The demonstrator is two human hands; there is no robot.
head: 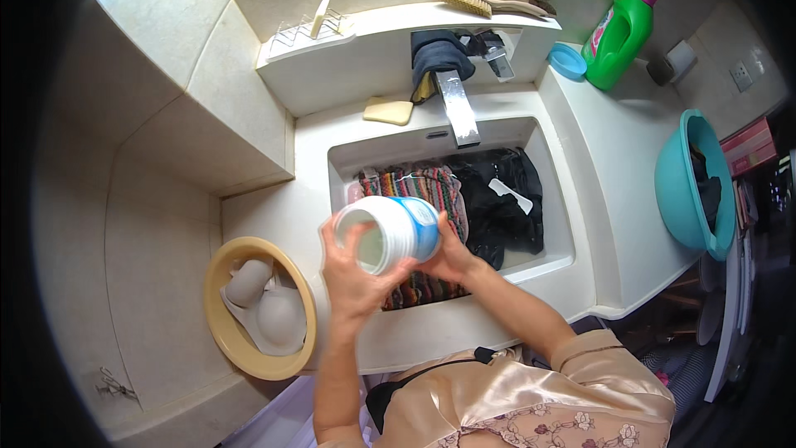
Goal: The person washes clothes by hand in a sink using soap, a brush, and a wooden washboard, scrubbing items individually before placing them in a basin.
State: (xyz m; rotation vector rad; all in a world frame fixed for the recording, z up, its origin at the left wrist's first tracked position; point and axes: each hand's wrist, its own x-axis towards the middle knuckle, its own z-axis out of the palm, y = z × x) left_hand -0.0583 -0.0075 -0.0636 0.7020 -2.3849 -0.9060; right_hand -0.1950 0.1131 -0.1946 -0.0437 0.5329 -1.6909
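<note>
A white plastic tub with a blue label (404,227) is tilted on its side above the sink, its uncovered mouth facing left. My left hand (360,267) grips the rim, with fingers reaching into the mouth. My right hand (449,255) holds the tub's base end from the right. Below lie a striped multicoloured knit cloth (413,183) and a black garment (504,224) with a white tag or strip (511,196), in water in the white sink (559,249). A chrome faucet (459,112) with dark cloth (441,59) draped over it stands behind them. The tub's contents are not clearly visible.
At left, a yellow basin (214,317) holds a pale bra (280,320). Soap (388,111) lies behind the sink; a brush (463,0) and wire rack (305,31) are on the ledge. At right are a green detergent bottle (622,37), blue lid (567,62) and teal basin (678,193).
</note>
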